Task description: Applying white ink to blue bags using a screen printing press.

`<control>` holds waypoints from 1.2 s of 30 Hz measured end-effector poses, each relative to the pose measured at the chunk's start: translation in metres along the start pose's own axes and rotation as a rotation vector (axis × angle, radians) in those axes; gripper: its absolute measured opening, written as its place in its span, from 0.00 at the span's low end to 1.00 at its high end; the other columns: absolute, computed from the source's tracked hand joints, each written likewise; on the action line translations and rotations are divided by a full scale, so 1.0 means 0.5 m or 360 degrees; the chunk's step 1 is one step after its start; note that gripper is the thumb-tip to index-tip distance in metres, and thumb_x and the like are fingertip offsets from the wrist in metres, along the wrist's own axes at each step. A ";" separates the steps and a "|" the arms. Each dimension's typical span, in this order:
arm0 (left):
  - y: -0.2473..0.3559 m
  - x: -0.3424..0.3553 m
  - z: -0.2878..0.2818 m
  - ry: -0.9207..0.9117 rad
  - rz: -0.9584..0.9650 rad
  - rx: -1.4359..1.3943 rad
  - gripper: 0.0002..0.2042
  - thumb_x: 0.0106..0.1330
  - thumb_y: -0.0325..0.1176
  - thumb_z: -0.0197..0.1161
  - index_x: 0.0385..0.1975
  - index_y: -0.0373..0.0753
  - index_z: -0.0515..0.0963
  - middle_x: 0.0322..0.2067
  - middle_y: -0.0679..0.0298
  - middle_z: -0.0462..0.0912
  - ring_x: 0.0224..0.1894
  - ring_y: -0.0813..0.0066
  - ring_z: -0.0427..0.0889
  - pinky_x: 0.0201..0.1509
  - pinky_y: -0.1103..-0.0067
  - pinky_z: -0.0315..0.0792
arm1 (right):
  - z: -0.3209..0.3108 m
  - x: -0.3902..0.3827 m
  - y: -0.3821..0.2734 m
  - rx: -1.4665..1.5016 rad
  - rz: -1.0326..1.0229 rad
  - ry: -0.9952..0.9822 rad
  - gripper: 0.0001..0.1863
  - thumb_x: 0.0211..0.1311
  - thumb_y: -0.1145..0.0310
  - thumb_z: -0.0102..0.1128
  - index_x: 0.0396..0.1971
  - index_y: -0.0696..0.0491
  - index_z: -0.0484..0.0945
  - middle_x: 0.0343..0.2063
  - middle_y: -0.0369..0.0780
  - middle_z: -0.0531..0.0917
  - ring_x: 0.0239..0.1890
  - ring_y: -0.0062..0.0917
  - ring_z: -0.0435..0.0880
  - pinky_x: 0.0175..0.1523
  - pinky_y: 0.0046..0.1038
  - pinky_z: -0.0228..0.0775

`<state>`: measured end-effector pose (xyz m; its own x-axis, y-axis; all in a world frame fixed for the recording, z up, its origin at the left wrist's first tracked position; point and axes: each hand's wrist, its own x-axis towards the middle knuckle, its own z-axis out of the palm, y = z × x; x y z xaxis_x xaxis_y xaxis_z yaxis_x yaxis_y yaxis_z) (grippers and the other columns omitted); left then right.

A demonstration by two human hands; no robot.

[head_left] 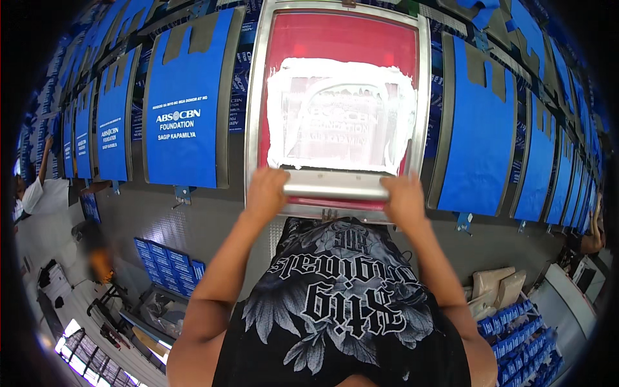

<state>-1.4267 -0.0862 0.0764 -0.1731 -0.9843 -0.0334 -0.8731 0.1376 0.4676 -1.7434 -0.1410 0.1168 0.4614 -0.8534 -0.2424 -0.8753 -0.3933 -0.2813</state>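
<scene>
While both hands grip the squeegee, these lines run from largest to smallest.
Desk [193,219]: long grey surface lined with blue bags [184,103] on pallets.
Screen frame [255,97]: lies flat over one pallet, white ink across its red mesh.
Squeegee [335,187]: at the frame's near edge, between the hands.
Left hand [265,190]: closed on its left end.
Right hand [405,197]: closed on its right end.
Risk: uneven pressure could smear the print; a shifting frame would blur it.

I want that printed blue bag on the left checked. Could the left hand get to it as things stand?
Probably yes. The printed bag lies just left of the screen frame with nothing across the way. But the left hand grips the squeegee and must let go first.
</scene>
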 end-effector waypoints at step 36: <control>-0.010 0.039 0.012 0.0202 0.0014 -0.0058 0.13 0.39 0.21 0.63 0.29 0.37 0.79 0.30 0.55 0.80 0.32 0.54 0.78 0.39 0.64 0.72 | 0.010 0.032 0.011 -0.0077 0.0001 0.0053 0.21 0.37 0.78 0.57 0.37 0.49 0.80 0.32 0.42 0.83 0.39 0.35 0.80 0.64 0.46 0.52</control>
<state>-1.4283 -0.1056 0.0683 -0.1195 -0.9895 0.0814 -0.8543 0.1442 0.4993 -1.7400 -0.1554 0.1069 0.4563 -0.8643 -0.2116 -0.8821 -0.4079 -0.2359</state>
